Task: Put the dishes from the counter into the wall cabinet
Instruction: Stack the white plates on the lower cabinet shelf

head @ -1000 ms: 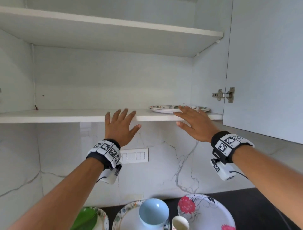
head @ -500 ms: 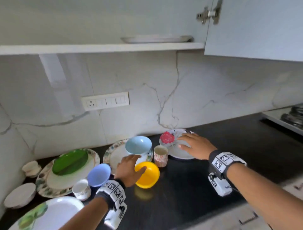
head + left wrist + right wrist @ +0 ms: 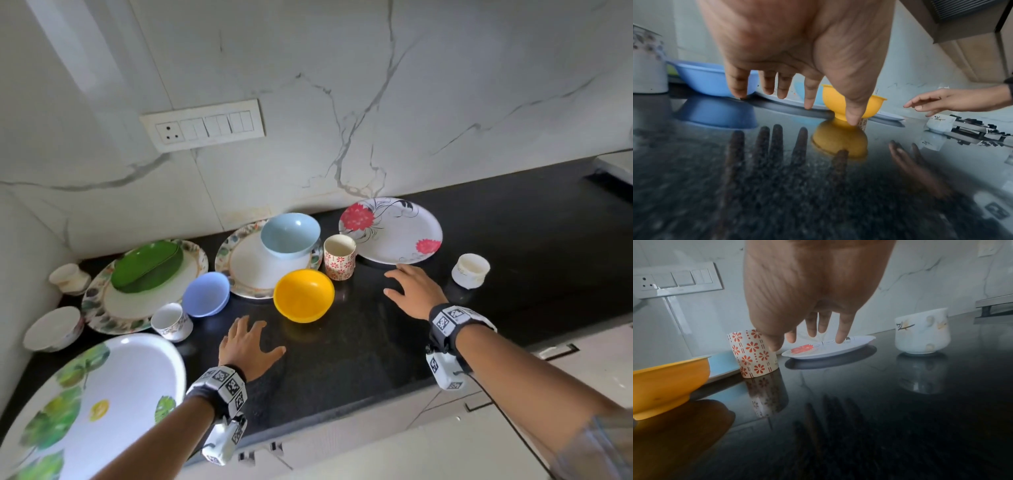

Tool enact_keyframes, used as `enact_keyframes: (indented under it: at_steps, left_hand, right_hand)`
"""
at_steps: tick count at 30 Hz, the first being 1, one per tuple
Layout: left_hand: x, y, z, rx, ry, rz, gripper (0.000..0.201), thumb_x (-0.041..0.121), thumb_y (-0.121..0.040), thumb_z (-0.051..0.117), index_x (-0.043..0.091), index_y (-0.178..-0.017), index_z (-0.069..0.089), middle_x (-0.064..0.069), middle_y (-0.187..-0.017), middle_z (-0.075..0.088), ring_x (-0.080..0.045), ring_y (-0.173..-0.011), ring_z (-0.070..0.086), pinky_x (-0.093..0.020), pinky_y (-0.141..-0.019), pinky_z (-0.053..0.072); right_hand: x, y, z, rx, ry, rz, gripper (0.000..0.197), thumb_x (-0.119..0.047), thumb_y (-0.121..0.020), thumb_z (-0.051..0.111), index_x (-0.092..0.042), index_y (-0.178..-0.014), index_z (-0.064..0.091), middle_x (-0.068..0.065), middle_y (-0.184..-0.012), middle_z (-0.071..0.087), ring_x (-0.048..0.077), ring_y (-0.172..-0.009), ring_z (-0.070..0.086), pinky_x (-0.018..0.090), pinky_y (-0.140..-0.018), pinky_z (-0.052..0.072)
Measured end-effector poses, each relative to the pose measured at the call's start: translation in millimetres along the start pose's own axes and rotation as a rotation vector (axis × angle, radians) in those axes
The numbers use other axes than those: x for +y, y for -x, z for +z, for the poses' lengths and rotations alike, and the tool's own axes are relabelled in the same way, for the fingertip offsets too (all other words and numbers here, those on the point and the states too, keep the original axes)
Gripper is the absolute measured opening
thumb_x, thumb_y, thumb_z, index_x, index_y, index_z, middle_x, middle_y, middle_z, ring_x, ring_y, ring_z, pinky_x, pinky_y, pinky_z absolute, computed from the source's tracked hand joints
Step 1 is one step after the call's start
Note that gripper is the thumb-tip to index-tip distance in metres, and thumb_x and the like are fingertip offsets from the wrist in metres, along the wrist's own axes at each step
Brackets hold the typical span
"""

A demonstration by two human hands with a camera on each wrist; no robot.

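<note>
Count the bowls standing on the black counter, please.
4, perhaps more. Light blue bowl on a leaf-rimmed plate; yellow bowl in front of it; lavender bowl to its left; white bowl at far left. Another may be hidden off-frame.

Leaf-print plate (image 3: pixel 85 404) cut off by head view's lower-left edge; stove (image 3: pixel 616 168) clipped at right edge; counter (image 3: pixel 777 194) blurred in left wrist view; light blue bowl (image 3: pixel 721 363) mostly hidden behind yellow bowl (image 3: pixel 668 386)
</note>
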State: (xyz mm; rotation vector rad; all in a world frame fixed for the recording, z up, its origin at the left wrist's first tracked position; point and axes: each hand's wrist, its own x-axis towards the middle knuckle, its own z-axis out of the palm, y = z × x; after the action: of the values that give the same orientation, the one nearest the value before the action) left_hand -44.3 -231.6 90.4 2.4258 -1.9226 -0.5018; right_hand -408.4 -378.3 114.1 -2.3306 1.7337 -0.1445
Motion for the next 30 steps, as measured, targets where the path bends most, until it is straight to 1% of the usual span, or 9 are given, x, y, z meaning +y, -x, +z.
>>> enact_keyframes:
  at_steps: [2, 4, 9, 12, 15, 18, 21, 25, 30]
  left_hand:
    - [-1.4, 0.4, 6.0, -0.065, 0.011, -0.03, 0.094, 0.082, -0.075, 0.047, 0.034, -0.151, 0.022, -0.007, -0.164, 0.0, -0.028, -0.151, -0.001, -0.057, -0.118, 0.014]
    - [-2.0, -0.2, 10.4, -0.138, 0.037, -0.071, 0.102, 0.088, -0.07, 0.044, 0.038, -0.153, 0.012, -0.005, -0.163, -0.01, -0.029, -0.15, -0.009, -0.063, -0.115, 0.007]
    - [-0.1, -2.1, 18.3, -0.24, 0.002, -0.08, 0.119, 0.091, -0.059, 0.052, 0.043, -0.153, -0.003, -0.005, -0.161, -0.022, -0.033, -0.147, -0.019, -0.07, -0.111, 0.001]
    - [1.3, -4.2, 16.8, -0.259, 0.009, -0.089, 0.121, 0.089, -0.058, 0.056, 0.043, -0.152, -0.005, -0.005, -0.16, -0.024, -0.034, -0.146, -0.021, -0.071, -0.11, 0.001]
    - [2.7, -6.2, 15.4, -0.271, 0.009, -0.096, 0.121, 0.087, -0.058, 0.058, 0.043, -0.152, -0.005, -0.005, -0.16, -0.024, -0.035, -0.146, -0.021, -0.072, -0.109, 0.001]
    - [3.6, -7.1, 15.9, -0.282, 0.005, -0.097, 0.121, 0.087, -0.059, 0.059, 0.043, -0.152, -0.005, -0.006, -0.16, -0.024, -0.035, -0.146, -0.022, -0.072, -0.109, 0.0]
    - [2.9, -8.5, 16.0, -0.292, 0.008, -0.102, 0.122, 0.087, -0.059, 0.058, 0.043, -0.152, -0.005, -0.006, -0.16, -0.025, -0.035, -0.145, -0.023, -0.072, -0.109, 0.0]
    - [3.3, -8.4, 14.7, -0.294, 0.002, -0.102, 0.123, 0.089, -0.056, 0.056, 0.043, -0.152, -0.005, -0.005, -0.16, -0.024, -0.035, -0.145, -0.023, -0.072, -0.109, 0.0]
    - [3.1, -8.4, 14.1, -0.295, 0.004, -0.108, 0.123, 0.09, -0.055, 0.055, 0.044, -0.152, -0.005, -0.004, -0.16, -0.024, -0.034, -0.146, -0.023, -0.072, -0.11, 0.0]
  right_hand:
    - [2.2, -14.9, 5.8, -0.002, 0.018, -0.009, 0.055, -0.051, -0.096, 0.05, -0.029, -0.145, 0.043, 0.003, -0.16, 0.028, 0.024, -0.148, 0.023, 0.047, -0.113, 0.036]
    - [4.6, -30.2, 9.3, -0.007, 0.035, -0.016, 0.058, -0.051, -0.096, 0.051, -0.029, -0.148, 0.039, 0.003, -0.162, 0.022, 0.024, -0.151, 0.015, 0.05, -0.115, 0.032]
    - [15.1, -70.9, 16.1, -0.03, 0.052, -0.032, 0.065, -0.04, -0.094, 0.059, -0.027, -0.152, 0.033, 0.007, -0.165, 0.016, 0.026, -0.152, 0.009, 0.045, -0.121, 0.023]
    - [24.4, -88.9, 21.1, -0.056, 0.074, -0.029, 0.069, -0.041, -0.093, 0.06, -0.028, -0.154, 0.028, 0.008, -0.165, 0.014, 0.028, -0.152, 0.009, 0.049, -0.121, 0.023]
    - [33.7, -104.4, 25.0, -0.111, 0.094, 0.011, 0.074, -0.051, -0.094, 0.056, -0.032, -0.156, 0.02, 0.006, -0.166, 0.007, 0.029, -0.153, 0.003, 0.054, -0.119, 0.017]
    - [42.4, -116.5, 27.7, -0.149, 0.154, 0.018, 0.074, -0.057, -0.095, 0.049, -0.036, -0.156, 0.013, 0.004, -0.167, 0.001, 0.029, -0.153, 0.0, 0.057, -0.119, 0.016]
    - [47.9, -124.3, 33.6, -0.17, 0.159, -0.005, 0.065, -0.053, -0.099, 0.041, -0.038, -0.156, 0.011, 0.003, -0.167, -0.003, 0.028, -0.153, 0.0, 0.058, -0.118, 0.018]
    - [49.1, -124.9, 41.8, -0.167, 0.228, -0.055, 0.056, -0.046, -0.104, 0.029, -0.036, -0.155, 0.01, 0.005, -0.166, 0.004, 0.029, -0.152, 0.01, 0.059, -0.115, 0.025]
    - [41.9, -119.5, 36.0, -0.164, 0.33, -0.095, 0.057, -0.029, -0.103, 0.035, -0.03, -0.154, 0.01, 0.012, -0.164, 0.01, 0.037, -0.149, 0.018, 0.063, -0.109, 0.032]
